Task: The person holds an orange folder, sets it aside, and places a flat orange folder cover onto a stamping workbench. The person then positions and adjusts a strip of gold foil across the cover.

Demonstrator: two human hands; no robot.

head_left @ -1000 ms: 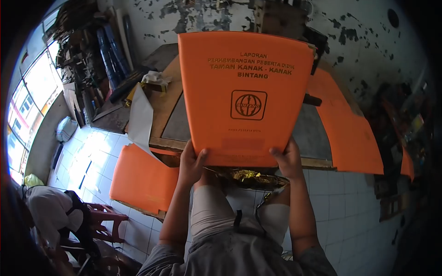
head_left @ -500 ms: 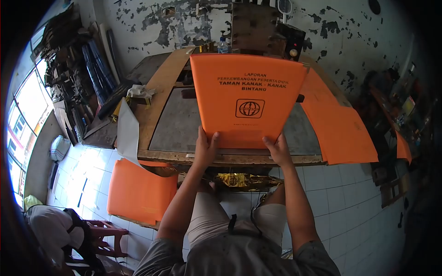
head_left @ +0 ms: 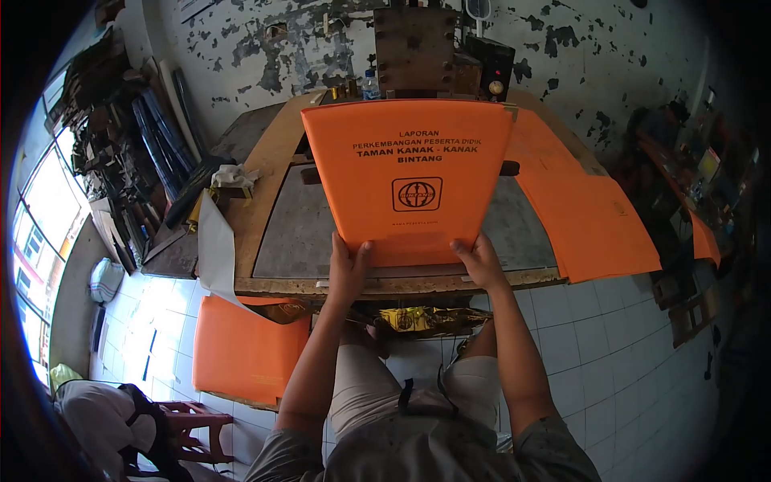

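My left hand point(head_left: 348, 269) pinches the near left corner of the orange cover point(head_left: 408, 181), thumb on the printed face and the other fingers behind it. My right hand point(head_left: 480, 261) does the same at the near right corner. The 2 hands hold the cover tilted up over the workbench point(head_left: 277, 233), its face toward me, with 4 lines of dark capitals above 1 framed globe logo point(head_left: 417, 194); 1 smaller line sits below the logo.

Past the cover's top edge I see 1 bottle point(head_left: 370, 85), a brown upright block point(head_left: 414, 50) and a dark box point(head_left: 487, 68) with a red light. To the right, orange sheets point(head_left: 590, 217) lie on the bench and hang over its front edge. To the left are a white crumpled cloth point(head_left: 233, 176) and a grey sheet point(head_left: 215, 249) that droops off the bench.

Below the front edge I make out gold foil point(head_left: 414, 319) near the knees, and an orange stack point(head_left: 247, 349) at lower left. Beside that stack stands a red stool point(head_left: 201, 434), with 1 person point(head_left: 108, 418) bent over next to it.
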